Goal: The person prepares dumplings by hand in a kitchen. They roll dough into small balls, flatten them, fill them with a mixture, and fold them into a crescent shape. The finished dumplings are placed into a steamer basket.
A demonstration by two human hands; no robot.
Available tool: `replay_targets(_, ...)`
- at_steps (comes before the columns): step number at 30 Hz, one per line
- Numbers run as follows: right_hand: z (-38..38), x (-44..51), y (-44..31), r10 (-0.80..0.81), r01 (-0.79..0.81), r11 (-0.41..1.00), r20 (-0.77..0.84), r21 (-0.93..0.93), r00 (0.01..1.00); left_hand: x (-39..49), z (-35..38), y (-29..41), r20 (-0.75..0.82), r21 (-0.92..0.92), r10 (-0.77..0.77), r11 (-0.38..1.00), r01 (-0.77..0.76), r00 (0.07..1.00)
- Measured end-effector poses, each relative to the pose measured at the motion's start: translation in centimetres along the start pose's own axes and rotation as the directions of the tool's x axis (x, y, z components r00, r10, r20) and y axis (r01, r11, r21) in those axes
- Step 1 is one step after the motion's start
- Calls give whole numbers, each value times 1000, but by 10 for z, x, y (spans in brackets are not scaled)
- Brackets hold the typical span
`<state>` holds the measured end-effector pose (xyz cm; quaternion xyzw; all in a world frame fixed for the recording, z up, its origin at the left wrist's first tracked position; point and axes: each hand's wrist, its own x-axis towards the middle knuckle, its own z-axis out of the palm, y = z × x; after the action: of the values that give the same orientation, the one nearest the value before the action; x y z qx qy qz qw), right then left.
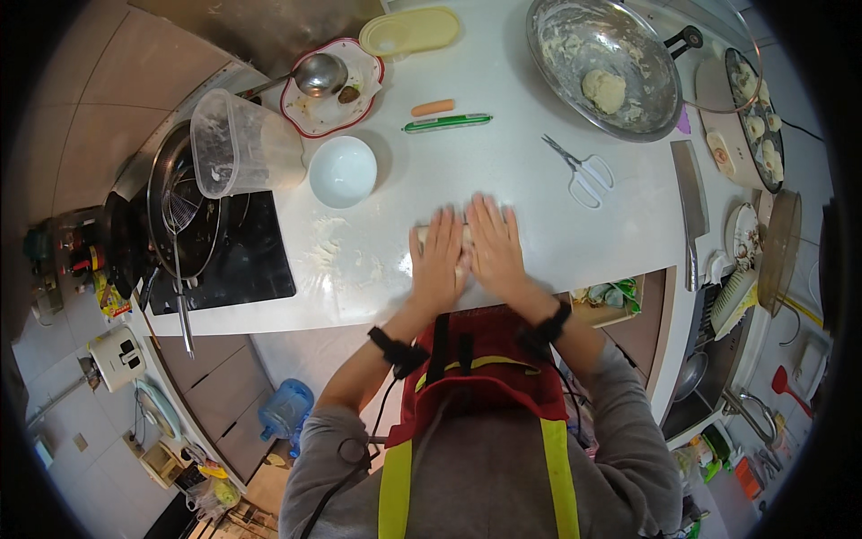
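Note:
My left hand (438,256) and my right hand (495,249) lie side by side, palms down, on a piece of pale dough (423,235) near the counter's front edge. Most of the dough is hidden under them, and the fingers are blurred. Beyond the hands lie a peeled sausage (433,108) and a sausage in a green wrapper (447,122). White-handled scissors (584,174) rest to the right. A ball of dough (603,91) sits in a floury metal pan (549,81). Loose flour (328,246) is scattered on the counter left of my hands.
At left are a white bowl (343,172), a plastic container (246,145), a red-rimmed plate with a ladle (291,111) and a black cooktop (266,269) with a wok. A cleaver (691,195) lies at right, below a cooker holding dough pieces (724,121). A yellow lid (411,30) lies at the back.

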<state>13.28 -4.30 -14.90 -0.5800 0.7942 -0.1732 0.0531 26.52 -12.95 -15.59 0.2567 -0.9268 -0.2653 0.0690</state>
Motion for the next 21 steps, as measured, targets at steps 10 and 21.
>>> replay_targets(10,-5,10,24,-76,76,997,28,11,997,12,-1,-13,-52,231,60,972,-47,997)
replay_targets(21,16,69,41,89,-114,985,-179,-130,980,71,-5,-25,-238,303,-110,935,181,965)
